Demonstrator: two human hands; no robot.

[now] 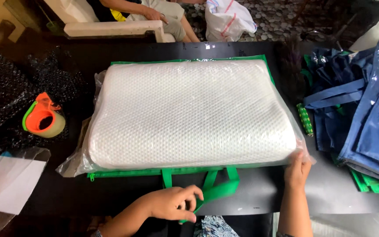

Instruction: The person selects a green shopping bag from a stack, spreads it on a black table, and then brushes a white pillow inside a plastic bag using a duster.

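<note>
Green strap handle [216,189] pinched in left hand [172,205] at six o'clock, keeping carry bag [154,172] taut beneath. White contoured foam pillow [189,112], plastic-wrapped, lying dead centre atop bag. Right hand [298,169] at four o'clock, fingers flat on pillow corner, steadying it. Orange tape dispenser [42,116] at nine o'clock; blue bags [365,109] at three.

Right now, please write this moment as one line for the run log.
left hand: grips green strap | right hand: on plastic-wrapped white pillow corner | pillow: lies on green bag | tape dispenser: left, apart
</note>
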